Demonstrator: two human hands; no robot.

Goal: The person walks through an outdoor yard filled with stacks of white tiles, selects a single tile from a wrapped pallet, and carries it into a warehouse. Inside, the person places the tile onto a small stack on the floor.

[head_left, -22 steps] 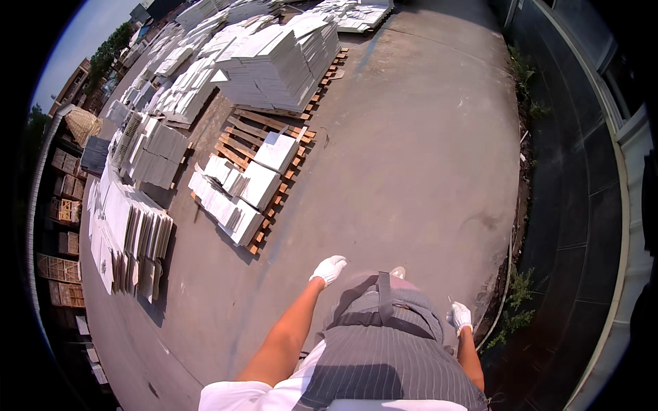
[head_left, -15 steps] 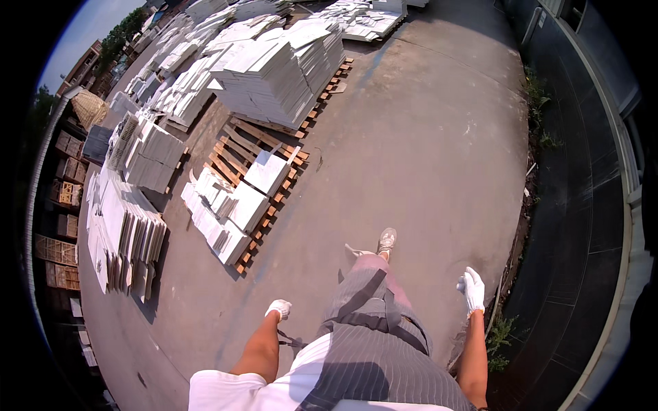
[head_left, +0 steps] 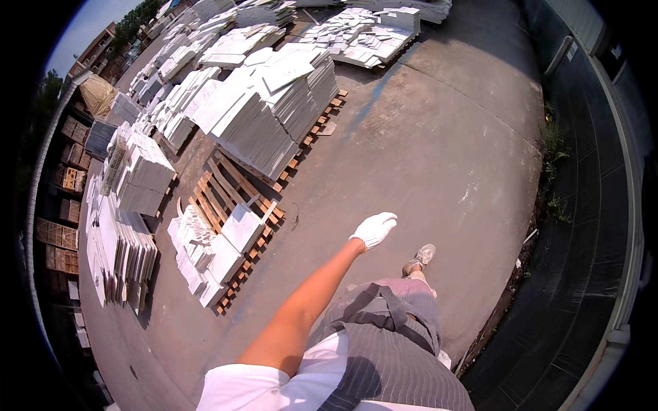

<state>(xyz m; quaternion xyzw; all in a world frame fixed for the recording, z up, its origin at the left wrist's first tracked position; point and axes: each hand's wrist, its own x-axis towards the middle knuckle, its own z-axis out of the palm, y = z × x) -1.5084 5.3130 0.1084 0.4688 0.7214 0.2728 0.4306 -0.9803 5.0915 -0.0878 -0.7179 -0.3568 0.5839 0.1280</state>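
Observation:
My left hand [head_left: 373, 229] wears a white glove and swings forward over the concrete ground [head_left: 439, 144], holding nothing, fingers loosely stretched. My bare left forearm runs back to a white sleeve at the lower edge. My right hand is out of sight. I wear a grey striped apron [head_left: 391, 356], and one shoe [head_left: 421, 257] steps ahead on the concrete. Nearest to the hand, on the left, is a wooden pallet [head_left: 229, 185] partly loaded with white stone slabs [head_left: 212, 246].
Tall stacks of white slabs [head_left: 274, 103] on pallets fill the left and far side. More slabs [head_left: 127, 226] stand on edge at the far left beside wooden crates [head_left: 58, 236]. A dark fence [head_left: 603, 205] with weeds [head_left: 555, 157] borders the right.
My left arm has swung from behind to the front. My right hand, raised at the right before, has dropped out of view. The pallets are closer as I walk forward.

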